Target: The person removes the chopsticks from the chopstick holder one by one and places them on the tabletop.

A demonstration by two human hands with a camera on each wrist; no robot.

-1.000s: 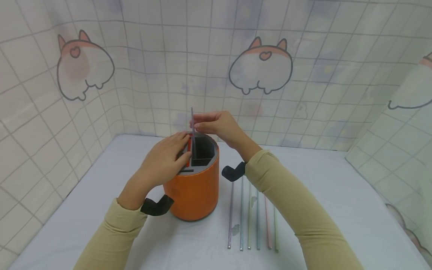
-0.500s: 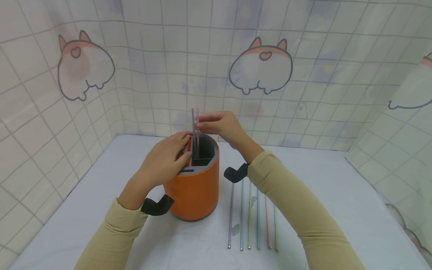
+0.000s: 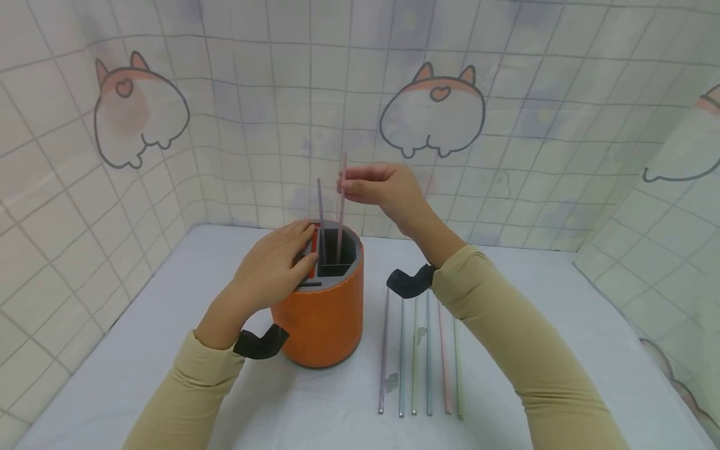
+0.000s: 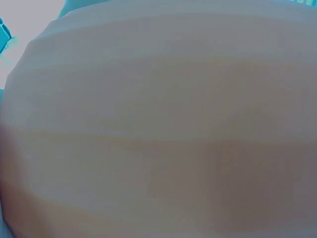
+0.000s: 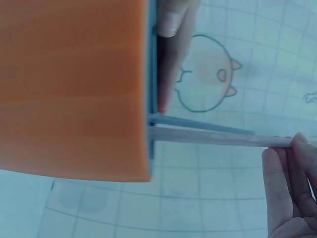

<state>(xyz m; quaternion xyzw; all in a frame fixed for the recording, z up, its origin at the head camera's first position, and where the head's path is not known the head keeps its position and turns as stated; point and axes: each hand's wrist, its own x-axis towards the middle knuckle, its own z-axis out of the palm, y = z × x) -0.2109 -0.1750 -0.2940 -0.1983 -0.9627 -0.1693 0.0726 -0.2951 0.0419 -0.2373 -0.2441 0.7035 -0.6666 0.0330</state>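
Observation:
An orange cylindrical pen holder (image 3: 323, 325) with a grey divided top stands on the white table. My left hand (image 3: 270, 265) lies over the left part of its top, fingers spread out on it. Between thumb and fingertips, my right hand (image 3: 388, 187) pinches a slim pale pink stick (image 3: 340, 219) near its upper end. The stick's lower end is hidden in the dark back compartment. Beside it a purplish stick (image 3: 320, 203) leans upright in the holder. The right wrist view shows both the pinched stick (image 5: 213, 136) and the greyish one (image 5: 198, 122) projecting from the rim.
Several pastel sticks (image 3: 415, 369) lie side by side on the table (image 3: 506, 281), right of the holder, below my right forearm. A white gridded curtain (image 3: 506, 144) with cartoon animals encloses the back and sides. The left wrist view is filled by a blurred close surface (image 4: 158, 109).
My right hand has moved up and to the right, raising the pale pink stick and drawing it away from the purplish one. The left hand stays put on the holder.

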